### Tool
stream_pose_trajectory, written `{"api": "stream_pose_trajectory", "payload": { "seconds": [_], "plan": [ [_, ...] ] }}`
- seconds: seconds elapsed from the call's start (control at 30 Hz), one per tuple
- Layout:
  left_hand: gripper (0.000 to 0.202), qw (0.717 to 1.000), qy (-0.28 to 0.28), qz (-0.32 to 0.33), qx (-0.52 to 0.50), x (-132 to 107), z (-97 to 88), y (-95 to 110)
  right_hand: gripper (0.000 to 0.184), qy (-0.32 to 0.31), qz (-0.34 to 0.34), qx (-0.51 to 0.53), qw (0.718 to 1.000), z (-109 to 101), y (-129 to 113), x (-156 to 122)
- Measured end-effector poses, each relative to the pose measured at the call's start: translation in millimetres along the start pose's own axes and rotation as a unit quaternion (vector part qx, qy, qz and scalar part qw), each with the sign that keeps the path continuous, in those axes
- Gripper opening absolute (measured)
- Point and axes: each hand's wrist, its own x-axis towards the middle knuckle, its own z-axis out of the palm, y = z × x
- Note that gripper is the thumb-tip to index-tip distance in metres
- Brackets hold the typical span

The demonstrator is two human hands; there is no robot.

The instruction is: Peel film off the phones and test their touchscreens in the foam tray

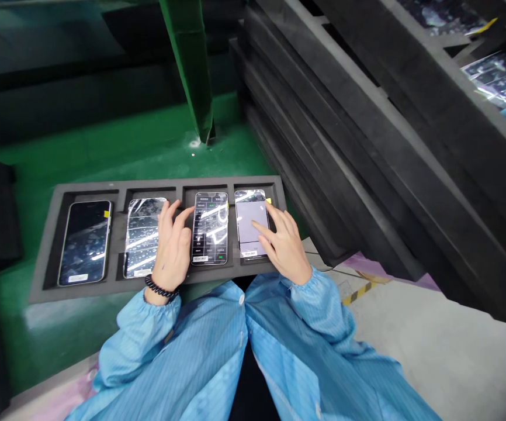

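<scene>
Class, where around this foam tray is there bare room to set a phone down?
Free: the green benchtop behind the foam tray, up to the green post; a strip at the tray's left end. Crowded: all four slots hold phones, the left hand and right hand rest there, and stacked foam trays flank its right end.

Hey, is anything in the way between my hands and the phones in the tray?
Nothing visible. The right hand lies on the rightmost phone, and the left hand rests between the second phone and third phone in the foam tray.
</scene>
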Motion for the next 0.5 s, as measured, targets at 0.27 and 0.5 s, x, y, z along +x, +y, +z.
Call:
{"api": "stream_pose_trajectory", "payload": {
  "seconds": [0.27, 0.5],
  "plan": [
    [0.060, 1.000, 0.006, 0.025, 0.017, -1, 0.1, 1, 0.050, 0.055, 0.074, 0.039, 0.995, 2, 0, -8],
    [0.056, 0.994, -0.018, 0.091, 0.055, 0, 4.4, 1, 0.041, 0.076, 0.094, 0.008, 0.993, 5, -2, -12]
  ]
}}
